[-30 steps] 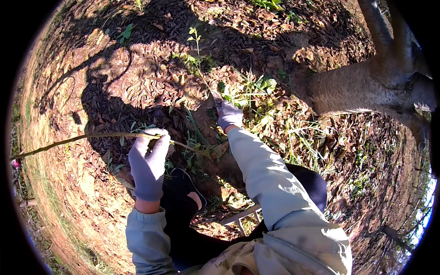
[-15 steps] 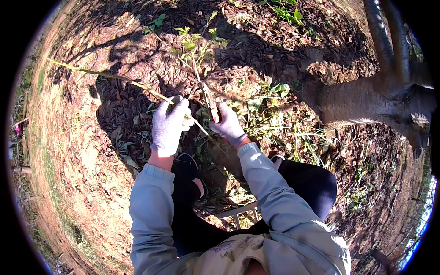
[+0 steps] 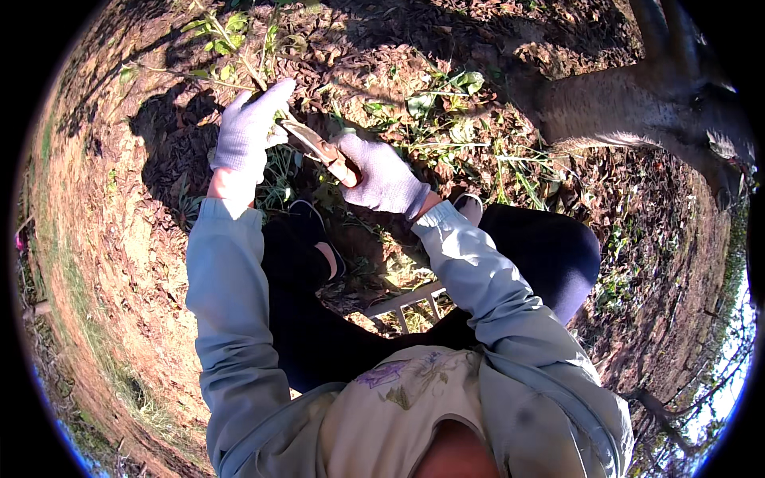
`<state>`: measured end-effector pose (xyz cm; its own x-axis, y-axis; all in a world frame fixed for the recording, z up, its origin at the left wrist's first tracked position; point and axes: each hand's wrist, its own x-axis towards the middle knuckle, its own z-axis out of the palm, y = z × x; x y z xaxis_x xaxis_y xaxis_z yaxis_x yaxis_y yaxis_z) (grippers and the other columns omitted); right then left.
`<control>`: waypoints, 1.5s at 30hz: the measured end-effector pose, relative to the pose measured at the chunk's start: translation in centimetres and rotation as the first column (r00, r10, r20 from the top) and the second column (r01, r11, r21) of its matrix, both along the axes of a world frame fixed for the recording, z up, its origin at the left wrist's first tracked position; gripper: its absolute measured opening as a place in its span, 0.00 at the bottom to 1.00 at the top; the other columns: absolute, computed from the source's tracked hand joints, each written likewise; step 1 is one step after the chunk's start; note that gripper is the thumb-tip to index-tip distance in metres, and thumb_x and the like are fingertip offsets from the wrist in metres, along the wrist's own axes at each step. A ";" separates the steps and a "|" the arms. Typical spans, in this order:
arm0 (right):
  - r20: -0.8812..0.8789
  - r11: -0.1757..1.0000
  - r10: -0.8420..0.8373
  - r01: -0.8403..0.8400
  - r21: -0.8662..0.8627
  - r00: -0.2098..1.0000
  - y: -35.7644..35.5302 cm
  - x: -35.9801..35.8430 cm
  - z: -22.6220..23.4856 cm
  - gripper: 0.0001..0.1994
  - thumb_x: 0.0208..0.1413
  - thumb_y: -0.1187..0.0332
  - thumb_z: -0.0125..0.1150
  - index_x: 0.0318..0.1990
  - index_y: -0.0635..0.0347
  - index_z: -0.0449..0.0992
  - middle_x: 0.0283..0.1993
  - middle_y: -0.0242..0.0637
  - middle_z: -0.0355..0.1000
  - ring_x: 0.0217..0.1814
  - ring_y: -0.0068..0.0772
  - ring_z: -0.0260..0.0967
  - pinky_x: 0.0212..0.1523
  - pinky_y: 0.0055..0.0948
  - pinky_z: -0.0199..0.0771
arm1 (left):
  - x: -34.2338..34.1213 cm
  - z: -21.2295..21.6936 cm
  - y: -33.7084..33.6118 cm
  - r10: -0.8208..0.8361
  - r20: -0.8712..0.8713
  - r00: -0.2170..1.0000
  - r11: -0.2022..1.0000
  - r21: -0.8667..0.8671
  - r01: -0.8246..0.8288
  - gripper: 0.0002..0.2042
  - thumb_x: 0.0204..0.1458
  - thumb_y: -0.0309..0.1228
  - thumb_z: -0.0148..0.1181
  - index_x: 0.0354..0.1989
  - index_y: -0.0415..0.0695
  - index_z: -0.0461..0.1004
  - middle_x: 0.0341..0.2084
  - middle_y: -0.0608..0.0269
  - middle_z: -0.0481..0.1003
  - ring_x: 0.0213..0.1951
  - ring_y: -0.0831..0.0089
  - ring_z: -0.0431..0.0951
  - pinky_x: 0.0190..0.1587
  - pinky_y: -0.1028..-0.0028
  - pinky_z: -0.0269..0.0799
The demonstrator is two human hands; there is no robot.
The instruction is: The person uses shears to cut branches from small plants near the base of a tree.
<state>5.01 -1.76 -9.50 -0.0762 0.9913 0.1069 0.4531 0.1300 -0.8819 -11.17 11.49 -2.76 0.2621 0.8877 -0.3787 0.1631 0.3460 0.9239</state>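
Note:
My left hand (image 3: 249, 137), in a pale knit glove, is closed around a leafy green stem (image 3: 253, 72) that runs up and away to the far left. A thinner side twig reaches left from near the same spot. My right hand (image 3: 382, 177), also gloved, grips a brown-handled hand tool (image 3: 325, 155). The tool's narrow front end points toward the stem just below my left fingers. Whether it touches the stem I cannot tell, and its exact kind is unclear.
A thick tree trunk (image 3: 598, 107) with forking limbs stands at the right. Dry leaves (image 3: 446, 48) and green cuttings (image 3: 454, 143) cover the ground. My knees are bent, with a slatted low seat (image 3: 406, 304) showing between my legs.
The long bare stem is gone from my left hand, which now holds the leafy stem. Both hands have moved up and left, and the tool's front end has swung toward the left hand.

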 end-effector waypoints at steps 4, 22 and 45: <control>0.037 0.998 0.029 -0.027 -0.051 0.999 0.0 0.5 1.5 0.20 0.39 0.68 0.64 0.43 0.57 0.68 0.31 0.45 0.70 0.34 0.50 0.73 0.37 0.37 0.73 | -0.1 0.2 0.2 -0.075 -0.005 0.997 0.997 0.031 0.075 0.18 0.52 0.39 0.61 0.47 0.41 0.76 0.35 0.65 0.78 0.36 0.75 0.77 0.39 0.71 0.73; 0.149 0.631 -0.421 0.407 -0.660 0.895 3.0 11.8 -14.4 0.28 0.39 0.53 0.73 0.45 0.64 0.75 0.39 0.43 0.75 0.39 0.37 0.73 0.44 0.34 0.71 | -1.4 -0.2 1.8 -0.062 -0.182 0.981 0.763 0.626 0.165 0.09 0.53 0.28 0.62 0.40 0.37 0.78 0.23 0.67 0.74 0.20 0.83 0.69 0.23 0.83 0.63; -0.646 0.806 -0.458 -0.020 -0.591 0.611 7.7 8.4 -11.9 0.18 0.51 0.61 0.67 0.45 0.63 0.74 0.33 0.37 0.75 0.29 0.29 0.74 0.29 0.25 0.72 | 1.9 -2.0 0.2 -0.013 -0.364 0.931 0.963 0.245 0.109 0.16 0.43 0.42 0.63 0.29 0.40 0.79 0.20 0.54 0.78 0.24 0.63 0.80 0.31 0.67 0.75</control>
